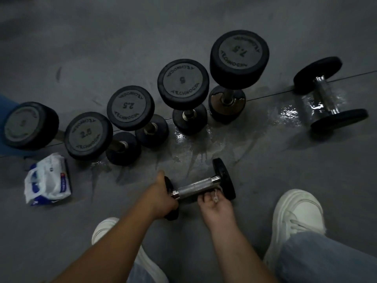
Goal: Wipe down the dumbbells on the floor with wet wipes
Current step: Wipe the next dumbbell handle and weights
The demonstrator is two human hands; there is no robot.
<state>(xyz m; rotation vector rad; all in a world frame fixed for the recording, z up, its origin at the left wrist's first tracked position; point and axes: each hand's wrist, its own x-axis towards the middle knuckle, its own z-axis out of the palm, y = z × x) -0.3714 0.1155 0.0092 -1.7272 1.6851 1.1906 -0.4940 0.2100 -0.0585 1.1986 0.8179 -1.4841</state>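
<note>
Head view: left grip holds dumbbell end; right grip pinches wipe.

Upright dumbbells row behind lying dumbbell; wipes pack left.

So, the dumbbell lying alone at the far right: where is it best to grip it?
Likely its metal handle, from above. The dumbbell lies on its side, so both discs hold the handle off the wet floor, leaving room for fingers underneath.
</note>
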